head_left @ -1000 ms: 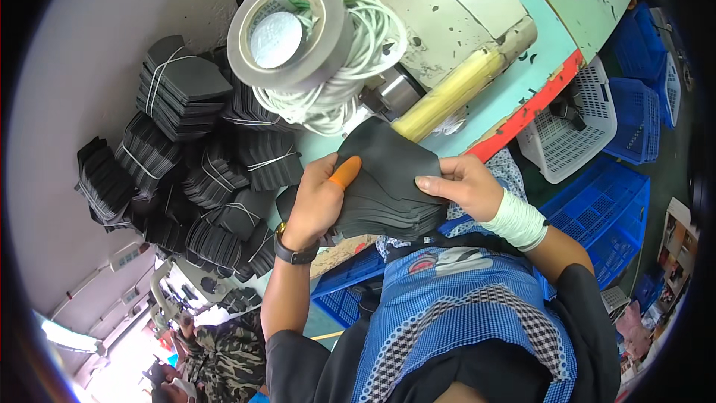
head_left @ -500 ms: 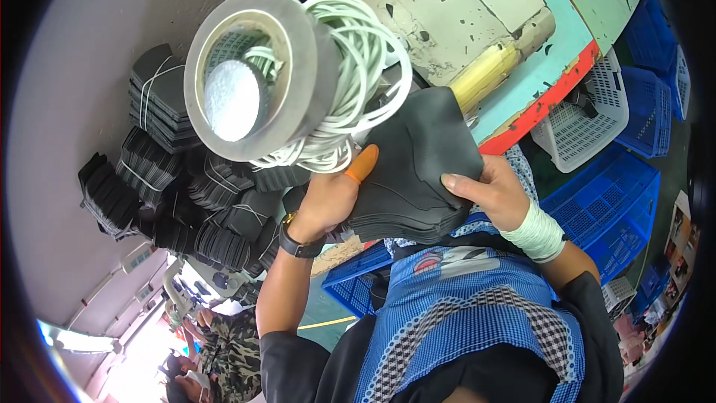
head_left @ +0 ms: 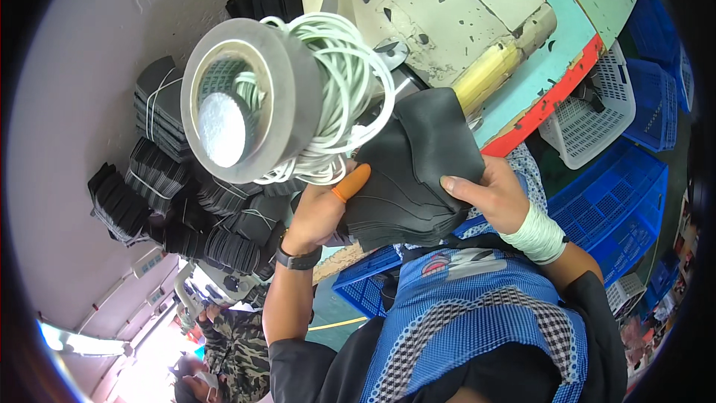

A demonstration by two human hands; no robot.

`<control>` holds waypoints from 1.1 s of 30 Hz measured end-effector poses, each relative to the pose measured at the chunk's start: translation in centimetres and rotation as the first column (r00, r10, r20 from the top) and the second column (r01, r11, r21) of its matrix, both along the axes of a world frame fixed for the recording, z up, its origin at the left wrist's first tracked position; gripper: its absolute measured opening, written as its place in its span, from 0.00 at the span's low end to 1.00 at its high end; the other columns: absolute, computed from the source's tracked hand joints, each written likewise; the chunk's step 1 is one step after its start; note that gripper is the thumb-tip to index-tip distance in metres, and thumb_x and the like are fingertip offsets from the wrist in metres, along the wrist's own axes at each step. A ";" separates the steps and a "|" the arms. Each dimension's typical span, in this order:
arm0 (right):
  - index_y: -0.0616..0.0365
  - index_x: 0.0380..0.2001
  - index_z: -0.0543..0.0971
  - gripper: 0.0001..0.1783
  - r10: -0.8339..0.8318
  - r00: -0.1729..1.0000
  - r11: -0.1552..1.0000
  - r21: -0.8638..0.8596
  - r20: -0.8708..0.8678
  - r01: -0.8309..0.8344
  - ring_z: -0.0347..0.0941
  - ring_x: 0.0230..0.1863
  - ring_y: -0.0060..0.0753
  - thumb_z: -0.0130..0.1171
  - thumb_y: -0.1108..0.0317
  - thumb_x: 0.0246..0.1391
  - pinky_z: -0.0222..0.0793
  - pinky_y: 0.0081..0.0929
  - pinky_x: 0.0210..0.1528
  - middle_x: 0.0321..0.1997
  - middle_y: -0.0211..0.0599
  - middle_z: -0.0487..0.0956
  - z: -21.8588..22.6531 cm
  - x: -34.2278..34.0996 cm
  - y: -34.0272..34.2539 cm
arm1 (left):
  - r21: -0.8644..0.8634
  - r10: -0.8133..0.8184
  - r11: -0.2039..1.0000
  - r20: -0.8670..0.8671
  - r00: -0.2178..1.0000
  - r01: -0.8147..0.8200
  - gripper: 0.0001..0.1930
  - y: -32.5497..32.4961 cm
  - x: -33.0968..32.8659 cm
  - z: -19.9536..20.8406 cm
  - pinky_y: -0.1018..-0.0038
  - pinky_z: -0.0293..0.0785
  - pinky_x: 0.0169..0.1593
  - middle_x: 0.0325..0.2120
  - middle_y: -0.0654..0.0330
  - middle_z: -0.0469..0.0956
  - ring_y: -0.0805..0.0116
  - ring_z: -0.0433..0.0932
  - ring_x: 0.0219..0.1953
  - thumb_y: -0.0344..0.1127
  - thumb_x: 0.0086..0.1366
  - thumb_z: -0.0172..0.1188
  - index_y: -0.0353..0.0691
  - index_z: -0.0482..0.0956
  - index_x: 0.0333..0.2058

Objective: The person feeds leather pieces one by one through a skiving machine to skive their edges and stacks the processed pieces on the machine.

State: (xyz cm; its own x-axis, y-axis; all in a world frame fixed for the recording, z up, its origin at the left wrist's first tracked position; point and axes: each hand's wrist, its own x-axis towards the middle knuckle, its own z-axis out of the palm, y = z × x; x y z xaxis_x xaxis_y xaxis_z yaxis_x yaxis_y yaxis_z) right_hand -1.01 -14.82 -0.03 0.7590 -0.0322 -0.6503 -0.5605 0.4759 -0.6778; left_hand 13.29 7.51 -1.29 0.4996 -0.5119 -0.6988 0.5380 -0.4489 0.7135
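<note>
A loose stack of dark grey sheet pieces (head_left: 403,186) is held in front of my body, its layers fanned unevenly. My left hand (head_left: 321,209), an orange cover on one finger, grips the stack's left edge. On the right edge my right hand (head_left: 496,194) clamps the stack, thumb on top and fingers underneath; pale cord is wound thickly round that wrist. Above my left hand, a grey spool (head_left: 298,89) with a silvery round piece inside stands close, and a coil of pale cord (head_left: 343,67) hangs round it, hiding part of the left fingers.
A cream machine (head_left: 447,22) stands on a pale turquoise table with a red edge (head_left: 552,104), scattered with dark scraps. Tied bundles of dark pieces (head_left: 156,172) pile up at the left. White (head_left: 597,119) and blue baskets (head_left: 611,194) stand at the right. A person in camouflage clothing (head_left: 239,351) is at lower left.
My left hand has shifted slightly left and down along the stack, and the layers are spread a little differently. The right hand keeps its hold. The view has shifted slightly.
</note>
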 end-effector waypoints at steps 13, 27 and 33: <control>0.71 0.41 0.79 0.15 -0.172 0.984 0.985 0.004 0.047 0.172 0.75 0.39 0.20 0.59 0.68 0.57 0.71 0.22 0.42 0.38 0.35 0.82 -0.5 -0.4 0.4 | 0.099 -0.144 0.984 -0.032 0.989 0.147 0.16 -1.5 1.4 -0.8 0.75 0.76 0.48 0.42 0.52 0.80 0.69 0.80 0.43 0.35 0.73 0.48 0.25 0.75 0.48; 0.69 0.42 0.78 0.13 -0.166 0.985 0.985 -0.037 0.039 0.167 0.74 0.39 0.19 0.59 0.71 0.55 0.71 0.21 0.43 0.38 0.33 0.81 -0.3 -0.1 -0.1 | 0.031 -0.017 0.999 -0.178 0.984 0.023 0.14 -1.6 1.9 1.4 0.77 0.75 0.46 0.40 0.56 0.81 0.73 0.80 0.41 0.33 0.71 0.51 0.26 0.77 0.44; 0.68 0.42 0.78 0.13 -0.171 0.984 0.983 -0.062 0.057 0.174 0.74 0.39 0.19 0.59 0.71 0.55 0.70 0.21 0.43 0.38 0.33 0.81 -0.4 -0.3 0.0 | -0.079 0.038 0.995 -0.212 0.976 -0.056 0.11 -0.3 1.6 0.6 0.81 0.74 0.42 0.35 0.60 0.80 0.77 0.78 0.37 0.33 0.69 0.54 0.28 0.79 0.42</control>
State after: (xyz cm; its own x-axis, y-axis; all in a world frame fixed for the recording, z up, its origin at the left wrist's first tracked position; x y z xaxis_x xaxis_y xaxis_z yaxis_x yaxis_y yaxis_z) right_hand -1.28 -14.86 -0.45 0.7703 -0.2073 -0.6031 -0.4381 0.5151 -0.7367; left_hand 14.84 7.16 -0.66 0.3711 -0.5526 -0.7463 0.6991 -0.3627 0.6162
